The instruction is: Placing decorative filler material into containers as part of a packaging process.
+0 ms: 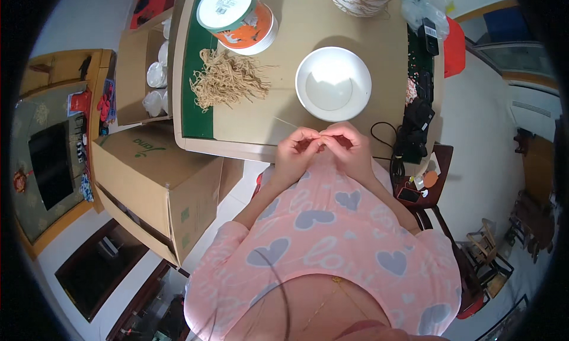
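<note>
Your grip: left hand (294, 154) and right hand (351, 152) meet, fingertips pinched together; anything between them is too small to tell.
Strand: thin, pale (285, 122), on the desk (243, 126) just beyond your left hand; a stray sleeve or finger could brush it away.
Bowl: white (333, 83), just ahead of your right hand; a knuckle might shove it.
Cord pile: tan, tangled (228, 80), left of the bowl; tugging one piece could drag others.

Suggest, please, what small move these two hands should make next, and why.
Perhaps the bare left hand and bare right hand should ease slightly apart to check the pinch: their fingertips meet near the round white bowl, and anything held between them is too small to make out.
</note>
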`<state>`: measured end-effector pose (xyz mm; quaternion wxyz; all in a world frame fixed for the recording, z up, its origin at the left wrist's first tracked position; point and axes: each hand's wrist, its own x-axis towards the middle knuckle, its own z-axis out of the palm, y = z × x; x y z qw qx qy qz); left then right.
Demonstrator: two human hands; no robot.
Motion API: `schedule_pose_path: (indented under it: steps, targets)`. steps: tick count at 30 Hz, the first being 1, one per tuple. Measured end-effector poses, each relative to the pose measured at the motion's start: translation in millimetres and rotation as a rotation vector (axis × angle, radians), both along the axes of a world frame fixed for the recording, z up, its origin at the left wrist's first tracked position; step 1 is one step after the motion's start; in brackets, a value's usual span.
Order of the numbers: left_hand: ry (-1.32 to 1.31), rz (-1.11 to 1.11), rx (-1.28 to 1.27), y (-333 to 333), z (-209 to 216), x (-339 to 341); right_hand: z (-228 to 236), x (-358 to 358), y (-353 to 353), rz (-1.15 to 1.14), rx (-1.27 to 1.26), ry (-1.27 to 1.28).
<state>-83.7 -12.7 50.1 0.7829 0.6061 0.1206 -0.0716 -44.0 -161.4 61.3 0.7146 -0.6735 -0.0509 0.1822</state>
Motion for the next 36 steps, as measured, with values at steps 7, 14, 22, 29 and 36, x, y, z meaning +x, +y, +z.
schedule_pose_path:
  steps: [7,14,22,29,36]
  targets:
    - [0.114,-0.115,0.124,4.1,-14.6,-6.4,6.1,7.3,-6.6,-0.262,0.271,0.172]
    - [0.039,-0.275,1.021,42.8,-64.1,-8.5,16.7,26.9,-41.7,-0.112,0.118,0.185]
    - [0.046,-0.244,0.259,-3.0,21.8,32.5,17.6,13.7,-19.1,0.106,0.182,0.275]
    - [0.056,-0.306,0.144,-14.1,12.1,34.8,14.2,7.5,-8.7,0.064,0.015,0.168]
    - [0.086,-0.308,0.075,-9.0,-0.6,30.3,-14.7,1.7,-19.4,0.015,-0.101,0.034]
